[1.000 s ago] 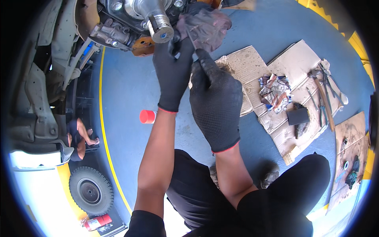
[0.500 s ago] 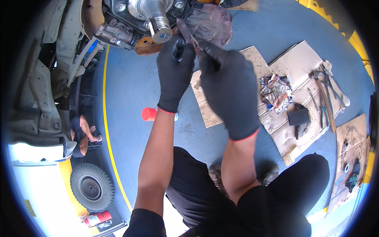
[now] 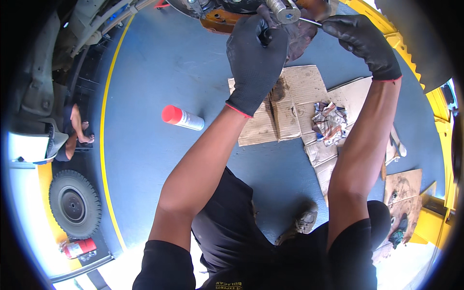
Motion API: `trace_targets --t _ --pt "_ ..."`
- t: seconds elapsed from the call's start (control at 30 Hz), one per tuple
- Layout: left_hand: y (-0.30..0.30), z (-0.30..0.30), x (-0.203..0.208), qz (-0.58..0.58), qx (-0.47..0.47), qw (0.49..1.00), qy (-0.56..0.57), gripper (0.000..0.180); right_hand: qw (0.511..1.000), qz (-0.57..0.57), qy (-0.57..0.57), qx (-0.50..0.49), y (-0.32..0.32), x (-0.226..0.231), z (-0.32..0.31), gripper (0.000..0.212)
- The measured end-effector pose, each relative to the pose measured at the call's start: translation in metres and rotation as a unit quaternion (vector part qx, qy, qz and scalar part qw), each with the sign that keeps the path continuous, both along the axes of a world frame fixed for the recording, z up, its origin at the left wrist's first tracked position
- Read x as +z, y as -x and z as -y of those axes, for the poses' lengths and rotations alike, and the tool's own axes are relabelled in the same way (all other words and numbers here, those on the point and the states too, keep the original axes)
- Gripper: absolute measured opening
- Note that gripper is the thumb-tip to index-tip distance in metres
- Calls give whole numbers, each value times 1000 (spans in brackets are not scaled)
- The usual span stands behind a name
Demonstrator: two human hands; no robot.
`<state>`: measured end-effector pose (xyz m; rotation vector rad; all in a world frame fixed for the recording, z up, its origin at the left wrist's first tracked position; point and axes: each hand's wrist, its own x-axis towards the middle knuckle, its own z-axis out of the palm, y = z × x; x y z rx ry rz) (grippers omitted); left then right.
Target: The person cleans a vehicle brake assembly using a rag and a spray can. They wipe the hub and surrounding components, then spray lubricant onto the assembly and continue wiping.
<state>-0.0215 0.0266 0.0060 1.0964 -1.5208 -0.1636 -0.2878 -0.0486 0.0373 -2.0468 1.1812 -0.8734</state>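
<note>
Thumb and fingers of the gloved right hand pinch a thin metal rod that points left toward the end of a steel shaft; whether its tip touches the shaft, I cannot tell. The fingers of the gloved left hand are curled in, just left of and below the shaft end; anything they grip is hidden. A stained reddish rag shows behind the shaft. Flattened cardboard lies on the blue floor, bearing a crumpled patterned sheet. A red-capped spray can stands near the left forearm. Beyond a yellow line is a wheel.
</note>
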Motion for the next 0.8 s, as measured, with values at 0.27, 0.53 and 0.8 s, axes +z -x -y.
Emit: trace_targets --t 0.27,0.53,0.8 --pt "5 11 4 -132 -1 991 0 28 981 132 -138 9 -65 -14 -44 38" --pt "-13 5 -8 37 -110 991 -60 10 983 178 -15 -41 -84 -22 -60 30" --pt "-34 -8 9 -31 -29 997 57 10 981 179 -30 -74 -75 -38 -90 31"
